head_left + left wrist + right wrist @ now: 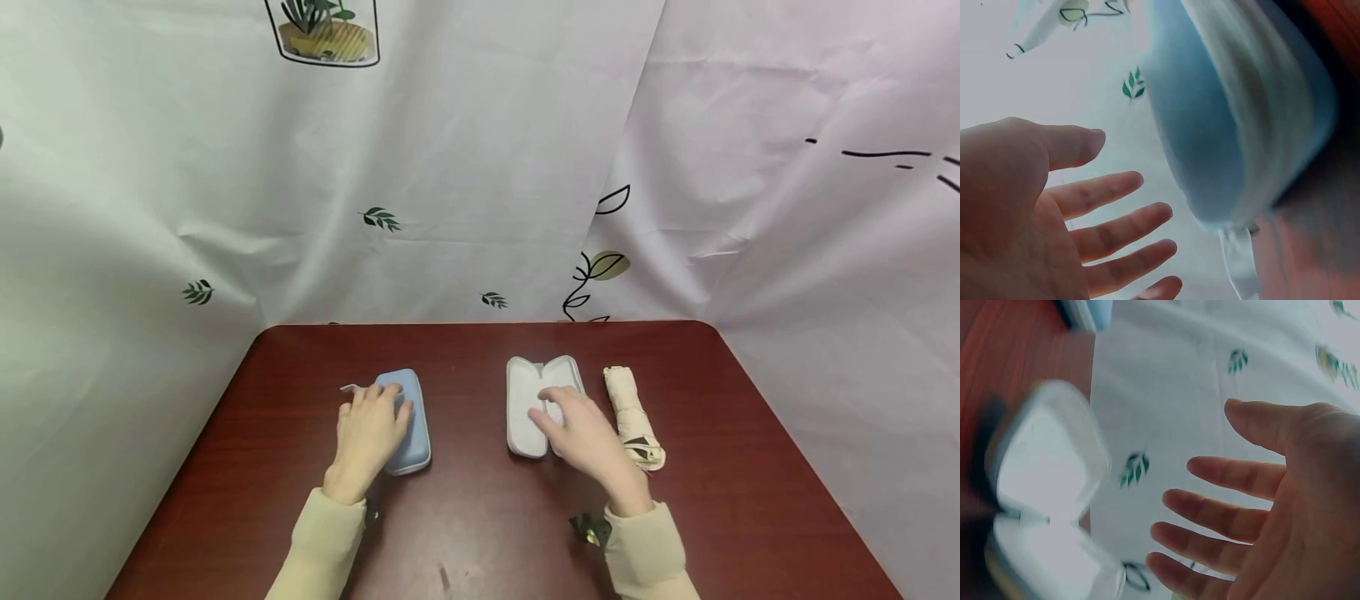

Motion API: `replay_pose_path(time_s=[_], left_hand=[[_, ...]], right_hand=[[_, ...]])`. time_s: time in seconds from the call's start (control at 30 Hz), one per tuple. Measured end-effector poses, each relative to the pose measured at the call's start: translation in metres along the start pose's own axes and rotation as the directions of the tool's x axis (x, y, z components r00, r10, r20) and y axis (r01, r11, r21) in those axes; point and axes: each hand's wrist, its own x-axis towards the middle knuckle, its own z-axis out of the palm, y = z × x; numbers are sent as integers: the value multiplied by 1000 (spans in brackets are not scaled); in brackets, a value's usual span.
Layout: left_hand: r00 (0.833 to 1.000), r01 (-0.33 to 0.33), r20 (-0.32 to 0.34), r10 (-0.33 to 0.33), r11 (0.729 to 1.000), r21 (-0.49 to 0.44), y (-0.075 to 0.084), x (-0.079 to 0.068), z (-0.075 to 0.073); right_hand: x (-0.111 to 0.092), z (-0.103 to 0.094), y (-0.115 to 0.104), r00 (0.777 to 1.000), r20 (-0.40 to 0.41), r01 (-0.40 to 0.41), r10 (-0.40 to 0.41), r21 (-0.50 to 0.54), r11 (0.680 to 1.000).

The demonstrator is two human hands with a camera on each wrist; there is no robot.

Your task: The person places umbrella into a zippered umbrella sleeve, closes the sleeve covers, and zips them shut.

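A blue zippered case [411,429], closed, lies on the left side of the table with a pale strap [1239,259] at one end. My left hand [370,429] hovers over it, fingers spread and relaxed; the left wrist view shows a gap between fingertips and case. Right of the middle, a second case [525,408] lies open like a book, its whitish lining up. Above its right half is my right hand [585,433], fingers loosely extended and holding nothing. In the right wrist view the open case's hinged halves [1047,456] stand apart from the fingers.
A cream folded umbrella-like bundle [633,417] with a dark patch lies right of the open case. The reddish-brown table [465,500] has rounded far corners. Behind it hangs a white curtain [450,167] printed with leaves. Something dark [590,529] shows by the right cuff.
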Motion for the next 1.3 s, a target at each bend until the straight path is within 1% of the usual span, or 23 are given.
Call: replay_pose_path(time_s=[0.13,0.27,0.4,0.5,0.67,0.83,0.97,1.03,1.1,1.2,1.3], left_hand=[[999,-42,-19,42,999,-11,13,5,4],[995,-85,-48,82,994,-71,28,10,7],[996,-90,-20,88,985,-148,43,16,10],[996,-73,26,80,976,-205,52,21,15],[993,-47,86,78,947,-317,68,32,29],[981,-34,159,106,916,-400,85,39,45],[974,-8,205,98,917,-400,94,41,57],[975,6,208,81,922,-387,98,41,62],[977,18,204,67,921,-389,101,41,65],[977,37,205,50,914,-403,105,40,67],[975,55,220,39,912,-406,108,37,70]], right_hand=[[-2,-12,22,998,-44,-34,34,0,999],[-3,-26,41,997,-68,-47,46,-12,999],[-2,-38,55,995,-77,-67,67,-4,998],[-1,-44,66,993,-73,-95,95,5,995],[-1,-54,86,990,-50,-134,134,6,991],[-3,-58,108,983,-25,-184,183,-13,983],[-3,-57,122,976,-1,-220,220,-13,975],[-2,-56,128,972,0,-236,236,-11,972],[0,-55,133,966,-2,-259,259,-14,966],[1,-54,138,951,9,-310,310,-15,951],[1,-53,142,930,76,-361,360,-3,933]])
